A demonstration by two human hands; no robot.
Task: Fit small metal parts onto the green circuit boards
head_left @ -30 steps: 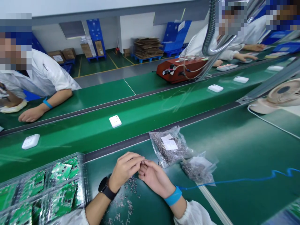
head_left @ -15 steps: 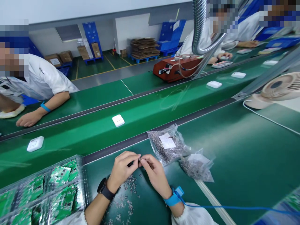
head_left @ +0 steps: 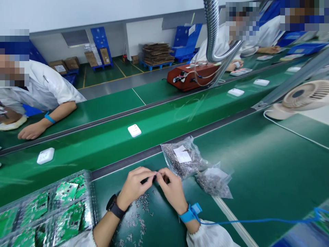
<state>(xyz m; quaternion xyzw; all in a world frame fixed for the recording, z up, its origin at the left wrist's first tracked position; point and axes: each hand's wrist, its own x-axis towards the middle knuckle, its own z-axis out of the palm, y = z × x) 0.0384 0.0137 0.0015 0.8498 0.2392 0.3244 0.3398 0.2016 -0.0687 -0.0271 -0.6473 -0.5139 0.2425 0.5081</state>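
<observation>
Above the green table my left hand (head_left: 137, 185) is closed in a pinch on a small dark part (head_left: 154, 178), whose kind I cannot make out. My right hand (head_left: 172, 188) is also pinched, its fingertips meeting the left ones at that part; whatever it grips is hidden. Under and in front of the hands lie loose small metal screws (head_left: 140, 224), scattered over the table. Just beyond my right hand rests a clear bag full of small metal pieces (head_left: 171, 154), with a second, smaller bag (head_left: 213, 181) to its right.
At left, a clear compartment tray (head_left: 89, 192) holds green circuit boards (head_left: 68, 219). White square devices (head_left: 134, 130) lie along the green conveyor belt (head_left: 102, 142). A beige fan (head_left: 298, 97) stands right. A blue cord (head_left: 257, 220) runs from my right wristband. Co-workers sit across the belt.
The white devices have shifted rightward along the belt. My hands stay together, with the right fingers slightly repositioned around the small part. The blue cord has moved.
</observation>
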